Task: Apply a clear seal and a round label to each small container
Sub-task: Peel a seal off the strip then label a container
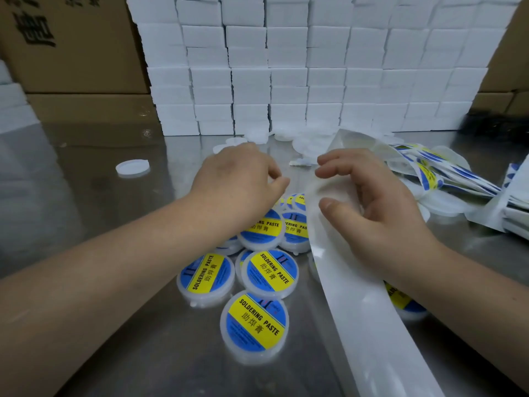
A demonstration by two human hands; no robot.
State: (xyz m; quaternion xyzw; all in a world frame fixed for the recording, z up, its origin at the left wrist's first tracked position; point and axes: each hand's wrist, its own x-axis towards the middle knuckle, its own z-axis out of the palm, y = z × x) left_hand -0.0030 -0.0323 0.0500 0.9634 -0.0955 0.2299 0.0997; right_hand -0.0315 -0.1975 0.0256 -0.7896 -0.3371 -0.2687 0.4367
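The floppy liner strip (363,325), likely best pinched at its edge, is gripped by the right hand (380,204); the left hand's (240,179) hold cannot be told.

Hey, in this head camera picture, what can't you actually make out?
Head view, all of it:
Left hand: curled fingers hide whether it pinches a seal.
Container by the right wrist: mostly under the backing strip the right hand holds.
Label small print: too small.
Dark object at the right edge: blurred.
Cardboard box lettering: cut off by the top edge.
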